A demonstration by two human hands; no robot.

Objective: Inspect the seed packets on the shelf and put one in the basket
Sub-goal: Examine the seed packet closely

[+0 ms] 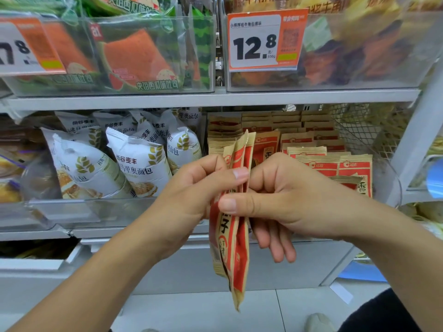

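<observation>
Both hands meet in front of the lower shelf (pixel 211 100), holding a small bunch of red-and-tan seed packets (pixel 236 238) between them. The packets hang edge-on to the camera, long axis running top to bottom, their top corners poking up above the knuckles and their lower ends dangling free below. The left hand (pixel 191 200) pinches the upper part, thumb pressed to one face and fingers curled behind. The right hand (pixel 282 197) grips lower down, thumb laid across the near face, with its lower fingers hanging loosely straight on the far side. How many packets are in the bunch is hard to say; it looks like two or three.

No basket shows in view, so which way the chosen packet must travel cannot be judged. Just behind the hands, more matching packets (pixel 311 149) stand in rows in a clear bin. White bread bags (pixel 141 164) fill the bin to the left. Above, a price tag (pixel 263 40) hangs on a higher bin. Nothing stands between the hands and the camera.
</observation>
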